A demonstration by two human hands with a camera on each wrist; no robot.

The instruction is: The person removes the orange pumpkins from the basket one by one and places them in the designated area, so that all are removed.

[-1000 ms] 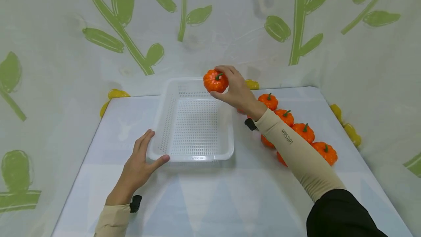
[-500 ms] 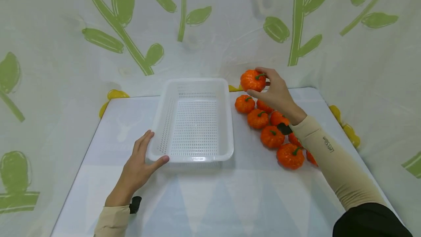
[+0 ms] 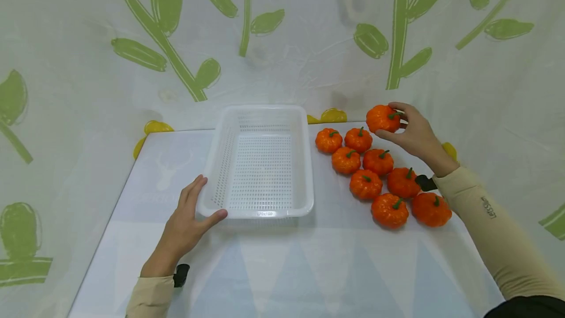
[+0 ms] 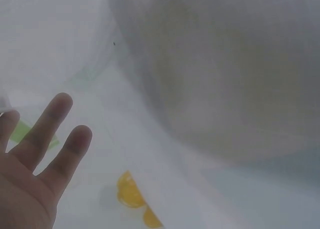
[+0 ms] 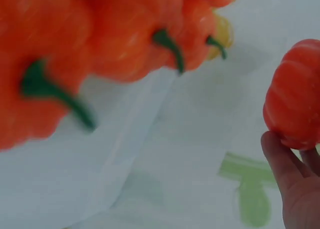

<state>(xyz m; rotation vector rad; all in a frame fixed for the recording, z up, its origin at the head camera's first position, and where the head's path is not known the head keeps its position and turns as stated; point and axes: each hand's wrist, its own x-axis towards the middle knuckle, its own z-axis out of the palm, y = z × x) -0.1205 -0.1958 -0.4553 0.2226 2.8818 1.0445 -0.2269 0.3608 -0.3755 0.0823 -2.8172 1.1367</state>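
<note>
My right hand [image 3: 417, 134] grips a small orange pumpkin [image 3: 382, 119] with a green stem. It is raised above the far right part of the table, with thumb and fingers on opposite sides of it. In the right wrist view, the held pumpkin [image 5: 296, 96] shows at the right edge, above the fingertips. A white perforated plastic basket [image 3: 262, 171] stands left of the pumpkins with nothing in it. My left hand [image 3: 183, 225] rests at the basket's near left corner, thumb by the rim. Its fingers [image 4: 52, 114] look straight and spread in the left wrist view.
Several more orange pumpkins stand in two slanting rows right of the basket, from a far one [image 3: 328, 140] to a near one [image 3: 431, 210]. The white table [image 3: 282, 269] meets a flower-printed curtain [image 3: 309, 38] at the back and sides.
My right hand has carried the pumpkin rightward, from over the basket's far right corner to beyond the pumpkin rows, uncovering those pumpkins. The left hand and basket have stayed in place.
</note>
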